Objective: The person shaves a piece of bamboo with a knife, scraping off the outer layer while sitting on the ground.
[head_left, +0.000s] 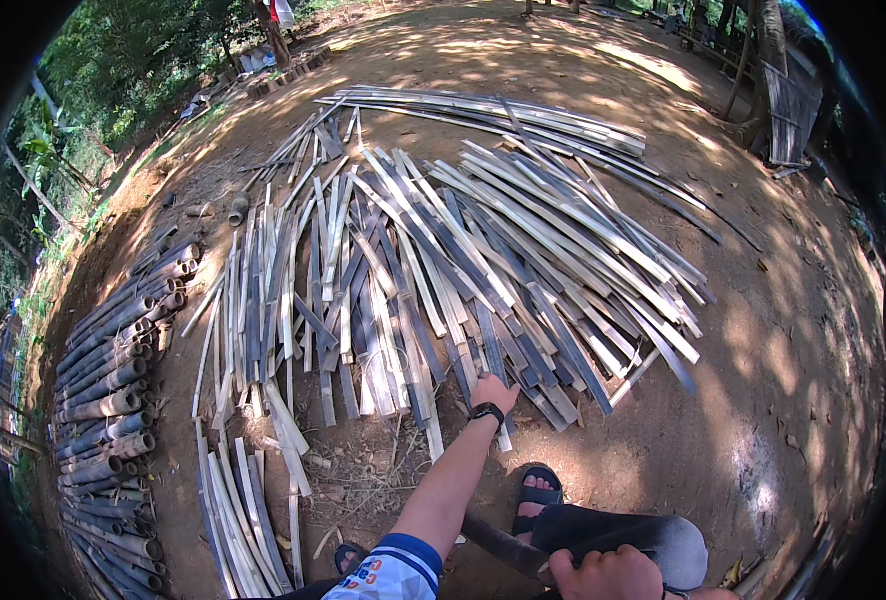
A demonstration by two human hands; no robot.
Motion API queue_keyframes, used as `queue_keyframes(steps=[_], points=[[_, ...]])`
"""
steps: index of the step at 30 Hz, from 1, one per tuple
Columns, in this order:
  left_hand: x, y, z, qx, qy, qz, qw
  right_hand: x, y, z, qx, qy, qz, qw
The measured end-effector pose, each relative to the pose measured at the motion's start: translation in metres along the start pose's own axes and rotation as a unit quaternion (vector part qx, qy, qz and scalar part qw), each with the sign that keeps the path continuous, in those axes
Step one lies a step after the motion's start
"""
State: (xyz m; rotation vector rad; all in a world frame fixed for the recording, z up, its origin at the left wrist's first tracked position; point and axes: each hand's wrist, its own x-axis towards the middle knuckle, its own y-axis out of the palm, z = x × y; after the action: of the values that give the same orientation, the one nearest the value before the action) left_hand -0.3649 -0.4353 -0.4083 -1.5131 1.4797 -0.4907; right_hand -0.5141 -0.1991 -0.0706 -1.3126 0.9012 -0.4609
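My left hand [494, 391] reaches forward to the near edge of a large spread of split bamboo strips [413, 250]. Its fingers are closed around one bamboo strip [504, 438], whose near end pokes out below the hand. The strips are pale on one face and dark on the other, and they lie crossed over one another. Low in the view, my right hand [611, 574] is closed around the grip of a machete [503, 545]. The dark blade points left, passing beside my left forearm, which hides its far end.
Whole bamboo poles [113, 405] are stacked on the left. More strips [238, 520] lie near me at lower left. My sandaled foot [537, 490] stands on bare dirt [773, 380]. A tree trunk [763, 70] and a board [791, 115] stand far right.
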Motion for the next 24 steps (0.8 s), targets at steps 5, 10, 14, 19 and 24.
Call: queue_keyframes(steps=[5, 10, 14, 19, 24], points=[[0.006, 0.015, -0.004, 0.024, 0.024, 0.019, 0.999, -0.002, 0.003, -0.001, -0.011, 0.012, 0.007, 1.000], [0.006, 0.016, 0.007, 0.007, 0.026, -0.001, 1.000, 0.002, -0.004, 0.004, 0.002, 0.002, 0.021, 1.000], [0.006, 0.003, 0.003, -0.001, 0.018, 0.020, 1.000, -0.002, -0.006, 0.007, 0.002, -0.013, 0.014, 1.000], [0.003, -0.016, 0.010, 0.008, 0.010, 0.047, 0.999, 0.002, 0.000, 0.009, 0.019, -0.028, 0.055, 0.998], [0.012, -0.034, 0.020, -0.014, -0.004, 0.064, 0.998, 0.003, -0.003, 0.005, 0.030, -0.021, 0.059, 0.998]])
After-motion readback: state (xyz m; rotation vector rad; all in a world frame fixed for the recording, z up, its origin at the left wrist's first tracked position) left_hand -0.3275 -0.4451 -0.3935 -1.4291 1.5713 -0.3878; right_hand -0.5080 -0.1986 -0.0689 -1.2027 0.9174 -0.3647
